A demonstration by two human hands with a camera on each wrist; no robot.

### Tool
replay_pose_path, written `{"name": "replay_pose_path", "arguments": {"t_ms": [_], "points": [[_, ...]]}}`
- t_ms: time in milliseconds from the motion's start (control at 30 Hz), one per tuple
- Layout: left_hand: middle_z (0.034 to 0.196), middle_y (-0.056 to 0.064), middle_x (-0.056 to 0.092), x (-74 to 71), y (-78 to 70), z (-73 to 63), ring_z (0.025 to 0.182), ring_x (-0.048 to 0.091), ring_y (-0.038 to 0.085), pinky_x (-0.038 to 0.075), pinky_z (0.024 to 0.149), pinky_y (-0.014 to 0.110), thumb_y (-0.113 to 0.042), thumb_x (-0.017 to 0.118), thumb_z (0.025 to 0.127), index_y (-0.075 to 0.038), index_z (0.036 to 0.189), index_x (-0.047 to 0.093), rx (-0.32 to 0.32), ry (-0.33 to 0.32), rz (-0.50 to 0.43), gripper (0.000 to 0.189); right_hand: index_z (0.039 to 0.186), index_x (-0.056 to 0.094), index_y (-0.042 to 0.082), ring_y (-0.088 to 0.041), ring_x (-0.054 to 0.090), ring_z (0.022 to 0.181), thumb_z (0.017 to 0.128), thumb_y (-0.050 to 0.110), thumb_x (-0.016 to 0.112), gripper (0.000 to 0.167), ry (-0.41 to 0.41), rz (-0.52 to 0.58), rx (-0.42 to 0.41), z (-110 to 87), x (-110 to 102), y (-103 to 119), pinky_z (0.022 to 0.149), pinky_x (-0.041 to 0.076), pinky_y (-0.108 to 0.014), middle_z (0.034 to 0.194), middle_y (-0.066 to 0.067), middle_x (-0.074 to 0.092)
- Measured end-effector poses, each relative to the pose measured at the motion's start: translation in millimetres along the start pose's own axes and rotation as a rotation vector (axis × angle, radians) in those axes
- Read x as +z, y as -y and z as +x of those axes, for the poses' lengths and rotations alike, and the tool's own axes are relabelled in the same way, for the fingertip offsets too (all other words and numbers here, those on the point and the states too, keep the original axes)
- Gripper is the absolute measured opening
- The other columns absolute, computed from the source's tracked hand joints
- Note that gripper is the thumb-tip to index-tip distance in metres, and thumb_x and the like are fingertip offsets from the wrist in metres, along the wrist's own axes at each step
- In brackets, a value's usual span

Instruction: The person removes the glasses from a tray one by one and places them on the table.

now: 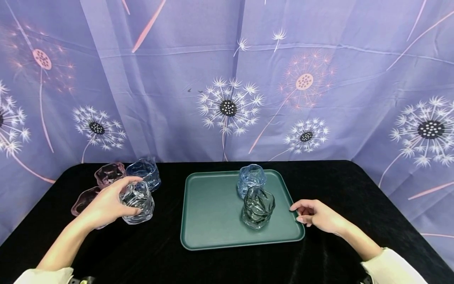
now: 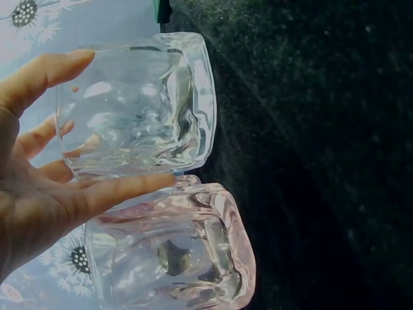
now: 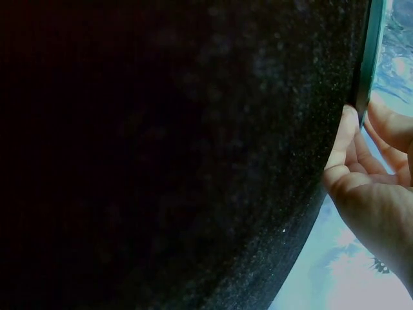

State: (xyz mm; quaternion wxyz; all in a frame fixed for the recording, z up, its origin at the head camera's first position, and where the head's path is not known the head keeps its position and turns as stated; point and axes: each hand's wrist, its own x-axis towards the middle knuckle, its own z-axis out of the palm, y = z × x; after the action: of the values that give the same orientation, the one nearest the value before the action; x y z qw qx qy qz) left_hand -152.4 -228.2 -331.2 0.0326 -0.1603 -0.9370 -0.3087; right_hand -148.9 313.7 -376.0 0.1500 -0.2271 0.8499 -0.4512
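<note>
My left hand (image 1: 108, 203) grips a clear, wavy-sided drinking glass (image 1: 143, 203), thumb on the near side and fingers on the far side. In the left wrist view this clear glass (image 2: 139, 110) stands upright relative to the table, beside a pink glass (image 2: 174, 258); whether its base touches the cloth I cannot tell. At the tray's right side, my right hand (image 1: 320, 216) pinches the rim of a green rectangular tray (image 1: 209, 213). A light-blue glass (image 1: 251, 177) and a smoky grey glass (image 1: 258, 211) stand upright on the tray's right half, the grey one nearer.
Behind the left hand stand a pink glass (image 1: 109, 173) and a darker blue glass (image 1: 145, 173). Another pink glass (image 1: 83, 201) is partly hidden by that hand. Black cloth (image 1: 166, 244) covers the table, and a purple dandelion-print curtain (image 1: 170, 98) hangs along its back and sides.
</note>
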Motion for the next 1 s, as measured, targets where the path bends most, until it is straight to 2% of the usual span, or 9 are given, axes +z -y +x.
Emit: {"name": "replay_pose_path", "arguments": {"t_ms": [233, 433, 633, 1000], "points": [[0.125, 0.020, 0.049, -0.7, -1.5, -0.5, 0.107, 0.047, 0.041, 0.039, 0.081, 0.056, -0.023, 0.081, 0.065, -0.007, 0.129, 0.045, -0.019, 0.003, -0.010, 0.075, 0.110, 0.055, -0.009, -0.012, 0.051, 0.064, 0.086, 0.000, 0.059, 0.026, 0.000, 0.003, 0.020, 0.7, 0.5, 1.2, 0.055, 0.048, -0.028, 0.082, -0.012, 0.054], [0.125, 0.024, 0.048, -0.6, -1.0, -0.1, 0.108, 0.046, 0.042, 0.039, 0.081, 0.057, -0.021, 0.080, 0.065, -0.004, 0.132, 0.039, -0.046, 0.007, -0.022, 0.080, 0.110, 0.056, -0.008, -0.012, 0.051, 0.064, 0.086, 0.000, 0.059, 0.025, -0.004, -0.004, 0.027, 0.4, 0.2, 1.1, 0.055, 0.048, -0.028, 0.082, -0.011, 0.054], [0.126, 0.024, 0.047, -1.2, -1.9, -1.2, 0.106, 0.047, 0.040, 0.040, 0.079, 0.055, -0.018, 0.080, 0.066, -0.004, 0.132, 0.038, -0.047, -0.001, -0.011, 0.080, 0.109, 0.056, -0.008, -0.013, 0.051, 0.064, 0.086, 0.000, 0.059, 0.025, -0.006, -0.011, 0.025, 0.2, 0.0, 1.4, 0.055, 0.048, -0.028, 0.082, -0.011, 0.053], [0.128, 0.026, 0.043, -3.8, -2.8, -2.9, 0.110, 0.044, 0.045, 0.038, 0.081, 0.060, -0.023, 0.080, 0.068, -0.004, 0.133, 0.039, -0.034, 0.021, -0.011, 0.080, 0.110, 0.055, -0.009, -0.013, 0.051, 0.064, 0.086, 0.001, 0.059, 0.026, -0.003, -0.006, 0.028, 0.1, -0.1, 3.0, 0.055, 0.048, -0.028, 0.082, -0.012, 0.053]]}}
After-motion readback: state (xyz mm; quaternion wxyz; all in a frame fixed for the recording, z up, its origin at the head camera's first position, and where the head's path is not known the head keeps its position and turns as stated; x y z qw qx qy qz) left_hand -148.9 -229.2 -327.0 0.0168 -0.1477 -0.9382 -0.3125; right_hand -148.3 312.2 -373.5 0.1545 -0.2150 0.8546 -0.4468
